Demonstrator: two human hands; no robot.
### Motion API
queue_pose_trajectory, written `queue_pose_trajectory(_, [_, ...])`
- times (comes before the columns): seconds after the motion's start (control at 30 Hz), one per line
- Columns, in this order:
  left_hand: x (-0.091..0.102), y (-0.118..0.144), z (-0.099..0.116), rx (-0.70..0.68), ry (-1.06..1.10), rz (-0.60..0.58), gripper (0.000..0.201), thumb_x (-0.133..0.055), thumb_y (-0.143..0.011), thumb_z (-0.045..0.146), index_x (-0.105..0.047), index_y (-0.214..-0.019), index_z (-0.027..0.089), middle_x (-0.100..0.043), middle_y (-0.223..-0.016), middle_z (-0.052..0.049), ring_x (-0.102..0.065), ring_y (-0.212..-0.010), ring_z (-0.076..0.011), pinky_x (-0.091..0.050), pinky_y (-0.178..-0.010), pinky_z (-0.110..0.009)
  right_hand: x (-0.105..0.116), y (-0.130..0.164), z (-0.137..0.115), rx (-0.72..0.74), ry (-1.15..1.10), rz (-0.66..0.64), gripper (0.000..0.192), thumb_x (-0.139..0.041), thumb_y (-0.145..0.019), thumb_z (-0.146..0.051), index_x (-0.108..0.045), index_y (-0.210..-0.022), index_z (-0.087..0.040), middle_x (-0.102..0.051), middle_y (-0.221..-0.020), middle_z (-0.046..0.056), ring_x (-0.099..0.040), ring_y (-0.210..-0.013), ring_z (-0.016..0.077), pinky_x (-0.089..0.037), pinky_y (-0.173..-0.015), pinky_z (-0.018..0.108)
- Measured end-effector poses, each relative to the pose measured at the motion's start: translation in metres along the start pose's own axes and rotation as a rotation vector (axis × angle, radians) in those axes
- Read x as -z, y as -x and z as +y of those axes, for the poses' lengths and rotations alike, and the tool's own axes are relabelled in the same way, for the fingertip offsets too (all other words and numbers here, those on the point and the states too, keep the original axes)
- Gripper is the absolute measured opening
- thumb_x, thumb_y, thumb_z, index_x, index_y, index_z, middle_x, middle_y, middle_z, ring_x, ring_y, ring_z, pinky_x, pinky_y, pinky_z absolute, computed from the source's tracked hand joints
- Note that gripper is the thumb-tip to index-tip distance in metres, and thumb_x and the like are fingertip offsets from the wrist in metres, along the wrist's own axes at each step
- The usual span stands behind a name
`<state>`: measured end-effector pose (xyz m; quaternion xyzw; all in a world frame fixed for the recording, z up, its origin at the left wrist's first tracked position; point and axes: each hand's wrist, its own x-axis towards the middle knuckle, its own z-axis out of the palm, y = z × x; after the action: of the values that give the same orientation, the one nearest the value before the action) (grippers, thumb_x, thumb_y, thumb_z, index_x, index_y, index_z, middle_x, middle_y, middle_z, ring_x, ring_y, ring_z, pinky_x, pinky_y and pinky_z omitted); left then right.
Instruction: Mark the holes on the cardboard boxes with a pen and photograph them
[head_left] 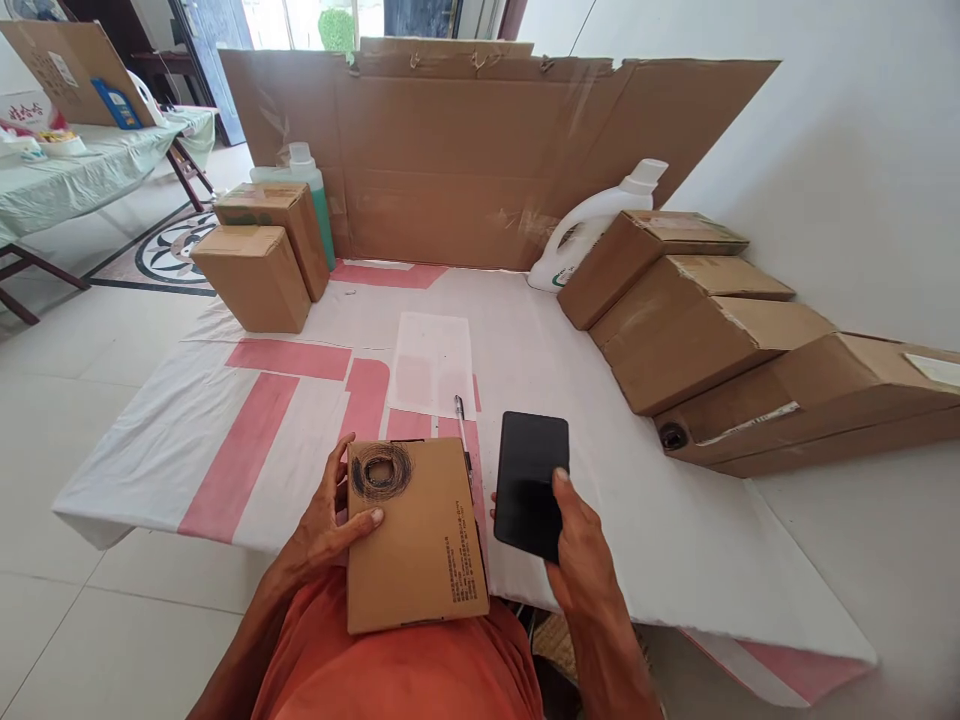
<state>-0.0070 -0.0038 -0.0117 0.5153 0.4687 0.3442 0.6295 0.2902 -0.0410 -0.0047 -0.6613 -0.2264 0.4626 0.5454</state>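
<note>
Two hands, a flat cardboard box and a dark phone.

The left hand point(330, 525) grips the flat cardboard box point(415, 535) on the lap, thumb across its top. A pen point(460, 420) lies between. The right hand point(577, 555) has its fingers closed around the phone point(531, 482) above the white surface point(637, 480); stacked cartons point(705, 330) stand right.

White-and-pink sheet point(225, 440) on floor carries cardboard boxes point(259, 275), paper sheet point(433, 362), pen point(460, 418), detergent jug point(585, 228).

Boxes point(697, 330) crowd right; sheet point(300, 420) centre lies open.
</note>
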Motion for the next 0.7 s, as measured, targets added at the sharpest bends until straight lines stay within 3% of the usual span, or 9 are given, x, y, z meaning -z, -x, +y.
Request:
queue_pose_trajectory(0.1, [0.001, -0.001, -0.001, 0.002, -0.021, 0.008, 0.109, -0.081, -0.086, 0.050, -0.012, -0.167, 0.033, -0.042, -0.165, -0.016, -0.046, -0.151, -0.0371, -0.048, -0.118, -0.051, 0.017, -0.034, 0.017, 0.178, 0.356, 0.150, 0.057, -0.061, -0.085, -0.078, -0.047, -0.064, -0.026, -0.047, -0.060, -0.004, -0.044, -0.060, 0.0166, -0.041, -0.059, 0.032])
queue_pose_trajectory(0.17, [0.000, 0.000, -0.001, 0.005, -0.034, 0.015, 0.109, -0.080, -0.086, 0.051, -0.011, -0.168, 0.033, -0.041, -0.166, -0.016, -0.045, -0.152, -0.0376, -0.048, -0.117, -0.051, 0.026, -0.048, 0.025, 0.190, 0.427, 0.163, 0.060, -0.060, -0.083, -0.076, -0.031, -0.061, -0.029, -0.030, -0.056, -0.008, -0.029, -0.058, 0.0140, -0.029, -0.056, 0.031])
queue_pose_trajectory(0.23, [-0.001, 0.000, 0.000, 0.011, -0.041, 0.024, 0.108, -0.080, -0.086, 0.052, -0.012, -0.168, 0.032, -0.040, -0.166, -0.016, -0.044, -0.153, -0.0379, -0.049, -0.116, -0.051, 0.032, -0.054, 0.030, 0.206, 0.499, 0.185, 0.057, -0.054, -0.085, -0.074, -0.026, -0.063, -0.029, -0.025, -0.056, -0.008, -0.024, -0.058, 0.0140, -0.024, -0.057, 0.031])
queue_pose_trajectory(0.3, [-0.003, 0.001, 0.002, 0.020, -0.045, 0.034, 0.108, -0.079, -0.086, 0.053, -0.011, -0.168, 0.032, -0.039, -0.167, -0.016, -0.043, -0.153, -0.0375, -0.049, -0.116, -0.050, 0.034, -0.056, 0.033, 0.224, 0.575, 0.213, 0.052, -0.050, -0.086, -0.071, -0.030, -0.063, -0.029, -0.027, -0.056, -0.008, -0.026, -0.059, 0.0152, -0.025, -0.058, 0.032])
queue_pose_trajectory(0.4, [-0.004, 0.000, 0.003, 0.032, -0.062, 0.054, 0.108, -0.078, -0.087, 0.054, -0.011, -0.169, 0.030, -0.042, -0.164, -0.016, -0.045, -0.151, -0.0362, -0.048, -0.117, -0.049, 0.036, -0.054, 0.036, 0.260, 0.680, 0.251, 0.046, -0.049, -0.085, -0.070, -0.049, -0.069, -0.027, -0.043, -0.057, -0.003, -0.037, -0.061, 0.0200, -0.032, -0.063, 0.035])
queue_pose_trajectory(0.5, [-0.005, -0.002, -0.001, 0.030, -0.121, 0.108, 0.104, -0.075, -0.088, 0.058, -0.017, -0.168, 0.027, -0.048, -0.159, -0.017, -0.051, -0.145, -0.0359, -0.046, -0.118, -0.052, 0.037, -0.052, 0.039, 0.313, 0.756, 0.284, 0.058, -0.045, -0.084, -0.074, -0.066, -0.089, -0.020, -0.060, -0.075, 0.009, -0.051, -0.073, 0.0288, -0.041, -0.072, 0.043])
queue_pose_trajectory(0.7, [-0.006, -0.001, -0.011, -0.002, -0.202, 0.229, 0.089, -0.067, -0.092, 0.062, -0.031, -0.165, 0.026, -0.051, -0.154, -0.017, -0.051, -0.142, -0.0351, -0.044, -0.117, -0.054, 0.039, -0.039, 0.043, 0.392, 0.831, 0.279, 0.057, -0.045, -0.092, -0.068, -0.074, -0.104, -0.021, -0.059, -0.092, 0.015, -0.058, -0.083, 0.0360, -0.046, -0.078, 0.053])
